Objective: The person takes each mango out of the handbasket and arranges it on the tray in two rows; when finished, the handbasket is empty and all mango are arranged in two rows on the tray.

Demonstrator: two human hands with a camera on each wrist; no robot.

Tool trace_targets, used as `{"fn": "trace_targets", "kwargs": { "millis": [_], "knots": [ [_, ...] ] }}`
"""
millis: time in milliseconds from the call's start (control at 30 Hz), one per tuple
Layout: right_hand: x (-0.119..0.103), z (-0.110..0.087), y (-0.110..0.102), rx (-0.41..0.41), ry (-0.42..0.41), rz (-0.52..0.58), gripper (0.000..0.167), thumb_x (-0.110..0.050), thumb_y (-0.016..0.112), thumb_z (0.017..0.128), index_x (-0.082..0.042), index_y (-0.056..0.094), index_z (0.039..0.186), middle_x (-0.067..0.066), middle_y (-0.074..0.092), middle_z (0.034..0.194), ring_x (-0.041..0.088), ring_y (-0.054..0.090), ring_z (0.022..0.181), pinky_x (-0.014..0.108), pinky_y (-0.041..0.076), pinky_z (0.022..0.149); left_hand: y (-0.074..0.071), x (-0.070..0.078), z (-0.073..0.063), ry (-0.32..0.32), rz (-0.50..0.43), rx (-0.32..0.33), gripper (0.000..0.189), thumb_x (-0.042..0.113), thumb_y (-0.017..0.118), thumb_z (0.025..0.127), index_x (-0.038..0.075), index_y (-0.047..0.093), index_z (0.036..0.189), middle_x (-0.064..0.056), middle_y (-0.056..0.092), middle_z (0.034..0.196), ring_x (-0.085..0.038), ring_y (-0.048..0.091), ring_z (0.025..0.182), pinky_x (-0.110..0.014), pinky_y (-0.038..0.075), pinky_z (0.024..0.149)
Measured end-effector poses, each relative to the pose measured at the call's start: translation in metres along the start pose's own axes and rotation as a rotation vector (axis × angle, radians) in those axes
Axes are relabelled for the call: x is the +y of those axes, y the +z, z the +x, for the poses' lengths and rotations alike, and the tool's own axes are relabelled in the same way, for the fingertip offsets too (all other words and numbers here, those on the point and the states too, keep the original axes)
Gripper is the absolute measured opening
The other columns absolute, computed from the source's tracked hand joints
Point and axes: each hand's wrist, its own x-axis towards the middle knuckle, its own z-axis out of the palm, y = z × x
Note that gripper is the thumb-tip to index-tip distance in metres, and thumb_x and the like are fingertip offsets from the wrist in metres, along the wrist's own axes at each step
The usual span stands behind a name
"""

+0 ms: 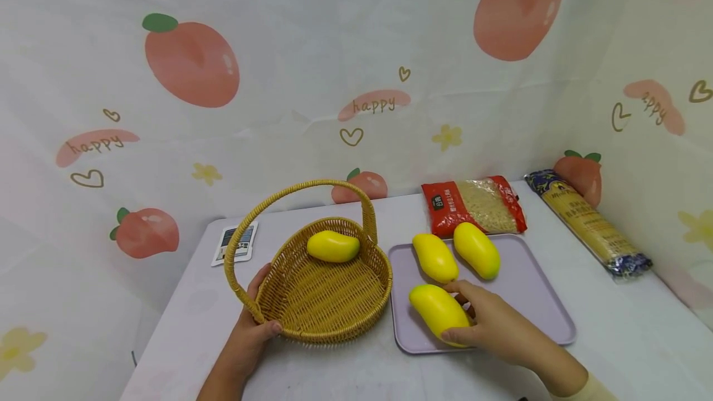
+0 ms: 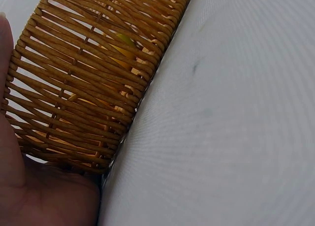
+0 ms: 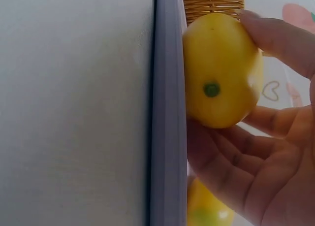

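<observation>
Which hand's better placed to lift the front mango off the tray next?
Right, most likely: the right hand grips the front mango on the tray, while the left hand is occupied holding the side of the basket.

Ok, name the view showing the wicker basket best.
The head view: nearly all of the wicker basket shows, including its handle. The left wrist view shows mostly its woven side up close; the right wrist view, just a patch beyond a mango.

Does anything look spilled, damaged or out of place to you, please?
Nothing stands out: one mango lies in the basket, which the left hand holds; two mangoes lie on the tray, and the right hand grips a fourth mango. I see no spill or damage.
</observation>
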Motion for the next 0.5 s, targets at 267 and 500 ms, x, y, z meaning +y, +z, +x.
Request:
{"fn": "trace_targets", "kwargs": {
  "millis": [267,500],
  "knots": [
    [-0.0034,0.0009,0.0029,0.025,0.074,-0.039,0.084,-0.043,0.097,0.082,-0.002,0.060,0.145,0.007,0.071,0.118,0.025,0.065,0.100,0.055,0.060,0.091,-0.0004,-0.0003,0.0007,0.005,-0.012,-0.010,0.113,0.015,0.091,0.092,0.031,0.017,0.176,-0.010,0.015,0.177,-0.028,0.034,0.155,-0.028,0.043,0.114],
    [-0.0027,-0.0009,0.0035,0.038,0.067,-0.047,0.082,-0.045,0.093,0.086,-0.001,0.060,0.147,0.007,0.071,0.121,0.024,0.065,0.099,0.053,0.060,0.090,-0.0003,-0.0005,0.0004,0.008,0.002,-0.011,0.113,0.016,0.091,0.092,0.031,0.016,0.176,-0.010,0.014,0.178,-0.027,0.032,0.156,-0.027,0.042,0.115]
  ]
}}
